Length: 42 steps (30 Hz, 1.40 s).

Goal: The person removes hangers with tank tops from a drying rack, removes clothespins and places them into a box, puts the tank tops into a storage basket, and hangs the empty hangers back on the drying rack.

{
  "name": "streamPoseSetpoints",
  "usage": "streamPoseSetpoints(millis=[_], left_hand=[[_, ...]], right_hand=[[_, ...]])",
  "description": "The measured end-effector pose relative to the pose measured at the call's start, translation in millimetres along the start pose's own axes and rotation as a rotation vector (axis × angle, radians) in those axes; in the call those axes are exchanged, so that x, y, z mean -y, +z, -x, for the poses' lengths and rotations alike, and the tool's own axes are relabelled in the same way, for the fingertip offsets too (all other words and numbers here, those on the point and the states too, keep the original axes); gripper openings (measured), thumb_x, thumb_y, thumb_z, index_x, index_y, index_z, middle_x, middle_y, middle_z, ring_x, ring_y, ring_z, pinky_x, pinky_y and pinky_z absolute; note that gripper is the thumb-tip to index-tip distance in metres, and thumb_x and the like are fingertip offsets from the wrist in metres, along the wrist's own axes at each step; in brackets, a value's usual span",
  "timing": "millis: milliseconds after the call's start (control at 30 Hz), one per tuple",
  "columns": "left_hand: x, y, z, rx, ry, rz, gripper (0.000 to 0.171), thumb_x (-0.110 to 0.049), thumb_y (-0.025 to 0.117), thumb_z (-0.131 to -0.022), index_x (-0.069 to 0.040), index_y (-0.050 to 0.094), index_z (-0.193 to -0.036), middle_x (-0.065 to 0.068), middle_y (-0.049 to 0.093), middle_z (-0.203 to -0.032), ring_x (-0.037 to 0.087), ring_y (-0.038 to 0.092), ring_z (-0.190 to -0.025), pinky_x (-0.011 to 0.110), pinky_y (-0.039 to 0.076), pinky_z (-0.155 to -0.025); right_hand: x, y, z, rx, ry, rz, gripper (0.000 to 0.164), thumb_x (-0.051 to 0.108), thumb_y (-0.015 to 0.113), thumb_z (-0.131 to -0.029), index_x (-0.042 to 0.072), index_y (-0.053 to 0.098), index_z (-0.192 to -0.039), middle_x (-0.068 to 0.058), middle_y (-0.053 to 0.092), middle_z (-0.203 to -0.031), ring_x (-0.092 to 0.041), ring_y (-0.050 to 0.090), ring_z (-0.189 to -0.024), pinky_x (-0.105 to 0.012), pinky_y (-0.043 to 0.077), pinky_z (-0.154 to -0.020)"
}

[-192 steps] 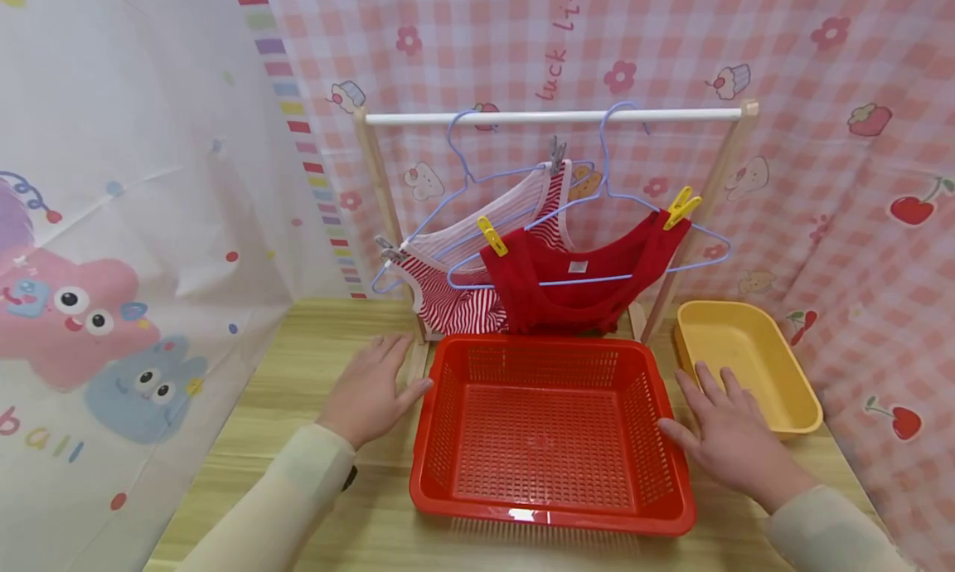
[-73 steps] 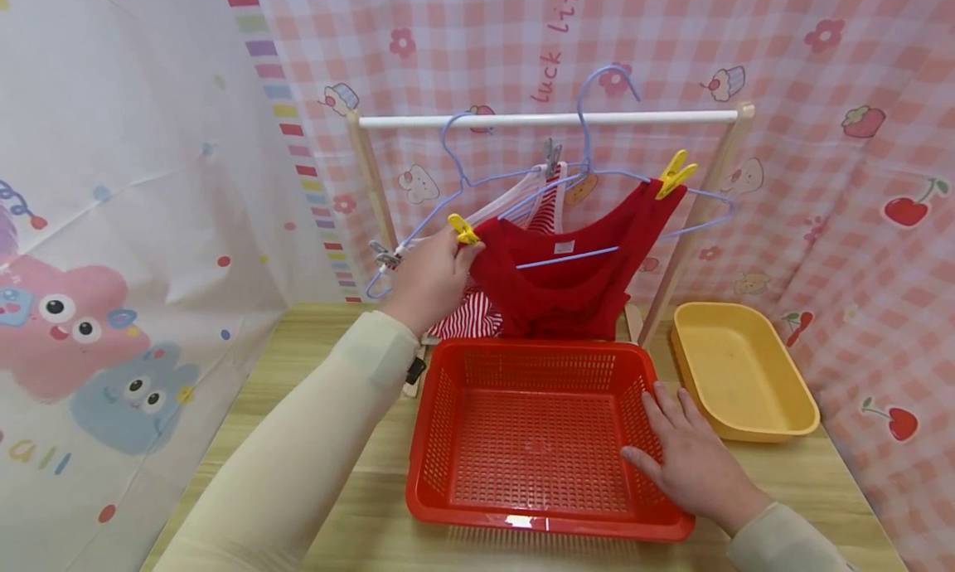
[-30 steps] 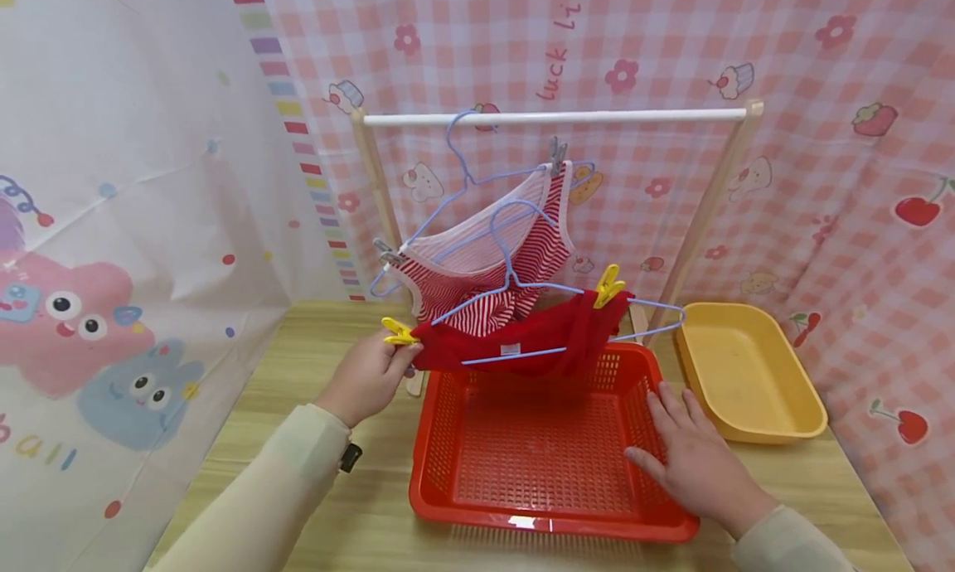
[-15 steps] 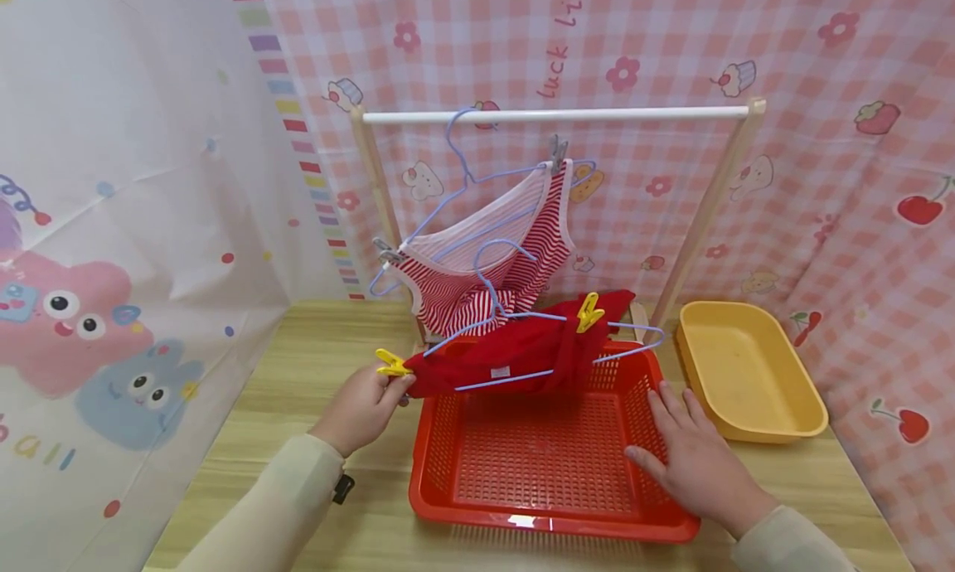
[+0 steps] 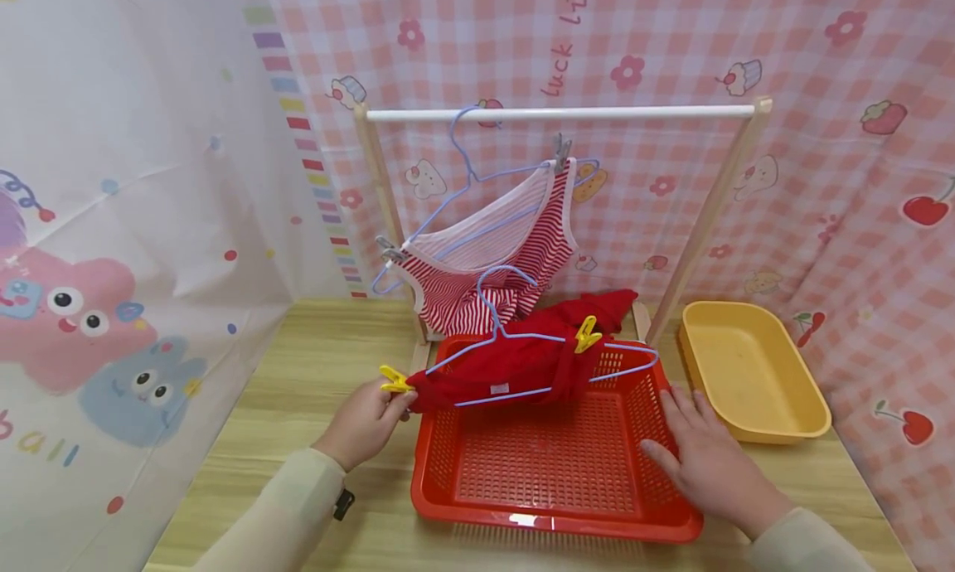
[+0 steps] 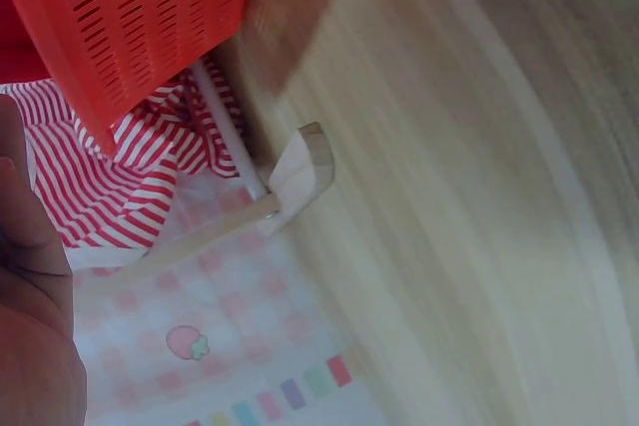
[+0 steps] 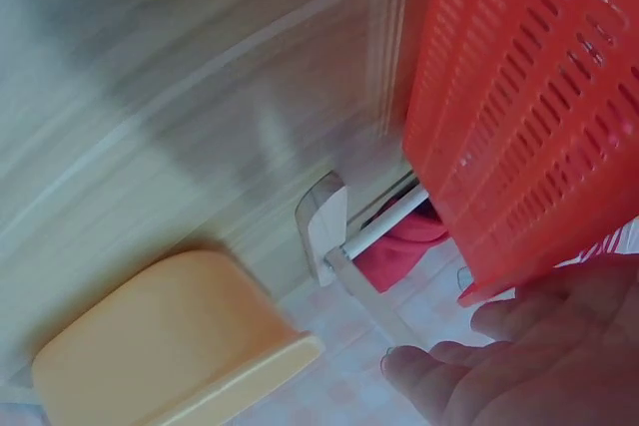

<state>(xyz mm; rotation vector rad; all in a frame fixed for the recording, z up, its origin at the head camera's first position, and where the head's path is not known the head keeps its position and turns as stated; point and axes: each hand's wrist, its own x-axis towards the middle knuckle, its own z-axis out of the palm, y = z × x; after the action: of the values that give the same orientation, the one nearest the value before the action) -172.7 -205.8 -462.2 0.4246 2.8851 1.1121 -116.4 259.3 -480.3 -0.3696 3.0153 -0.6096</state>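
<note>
A red tank top (image 5: 522, 361) is clipped to a blue wire hanger (image 5: 498, 311) by two yellow clothespins (image 5: 588, 334). My left hand (image 5: 366, 423) pinches its left shoulder, just below the other clothespin (image 5: 395, 379). The hanger lies tilted over the back of the red plastic basket (image 5: 552, 464), while part of the cloth trails behind the rim. My right hand (image 5: 719, 464) rests with spread fingers at the basket's right rim. In the left wrist view, only part of my left hand (image 6: 35, 286) shows; its pinching fingertips are out of sight.
Behind the basket, a striped red-and-white tank top (image 5: 485, 265) hangs by grey clothespins on another blue hanger. The white rod (image 5: 634, 113) of a small wooden rack carries it. A yellow tray (image 5: 753, 373) stands on the right of the wooden table (image 5: 246, 406).
My left hand has taken the red tank top and its hanger off the rod and lowered them onto the basket's back part. My right hand has moved onto the basket's right rim.
</note>
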Motion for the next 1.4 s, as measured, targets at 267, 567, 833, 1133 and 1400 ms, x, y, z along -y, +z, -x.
streamPoseSetpoints(millis=[267, 567, 833, 1133, 1400], left_hand=[[3.4, 3.6, 2.9, 0.037, -0.072, 0.044, 0.015, -0.021, 0.063, -0.106, -0.008, 0.07, -0.11, 0.001, 0.071, -0.094, 0.011, 0.062, -0.081, 0.029, 0.055, -0.075], [8.7, 6.1, 4.2, 0.066, -0.091, 0.064, 0.014, -0.022, 0.064, -0.106, -0.01, 0.069, -0.111, 0.002, 0.071, -0.096, 0.012, 0.062, -0.083, 0.028, 0.054, -0.076], [9.8, 7.0, 5.2, 0.064, -0.072, 0.017, 0.011, -0.021, 0.065, -0.105, -0.012, 0.07, -0.11, -0.003, 0.072, -0.097, 0.01, 0.062, -0.084, 0.029, 0.056, -0.078], [9.8, 5.5, 4.9, 0.083, -0.056, -0.007, 0.011, -0.02, 0.065, -0.105, -0.015, 0.07, -0.113, -0.005, 0.074, -0.102, 0.01, 0.066, -0.089, 0.035, 0.06, -0.086], [10.5, 1.9, 3.9, 0.126, -0.028, -0.052, 0.014, -0.021, 0.064, -0.105, -0.015, 0.069, -0.117, -0.004, 0.076, -0.106, 0.011, 0.071, -0.096, 0.041, 0.062, -0.093]], right_hand=[[-15.3, -11.3, -4.8, 0.006, -0.036, 0.022, 0.073, 0.035, 0.058, -0.108, -0.017, 0.034, -0.154, -0.043, 0.031, -0.16, -0.064, 0.027, -0.148, -0.073, 0.025, -0.12], [-25.6, -30.8, -21.5, 0.024, -0.013, 0.048, 0.067, 0.028, 0.056, -0.109, -0.02, 0.035, -0.151, -0.047, 0.031, -0.156, -0.067, 0.029, -0.145, -0.075, 0.027, -0.116], [-30.6, -32.3, -33.0, 0.056, 0.023, 0.03, 0.072, 0.034, 0.052, -0.11, -0.019, 0.031, -0.153, -0.047, 0.026, -0.159, -0.066, 0.024, -0.147, -0.076, 0.024, -0.118], [-29.1, -47.1, -51.8, 0.042, 0.008, 0.028, 0.069, 0.028, 0.052, -0.11, -0.021, 0.029, -0.153, -0.048, 0.025, -0.159, -0.068, 0.025, -0.146, -0.076, 0.026, -0.118], [-21.2, -63.4, -77.9, 0.087, -0.007, 0.017, 0.067, 0.029, 0.048, -0.112, -0.018, 0.028, -0.155, -0.046, 0.023, -0.161, -0.066, 0.024, -0.148, -0.075, 0.025, -0.119]])
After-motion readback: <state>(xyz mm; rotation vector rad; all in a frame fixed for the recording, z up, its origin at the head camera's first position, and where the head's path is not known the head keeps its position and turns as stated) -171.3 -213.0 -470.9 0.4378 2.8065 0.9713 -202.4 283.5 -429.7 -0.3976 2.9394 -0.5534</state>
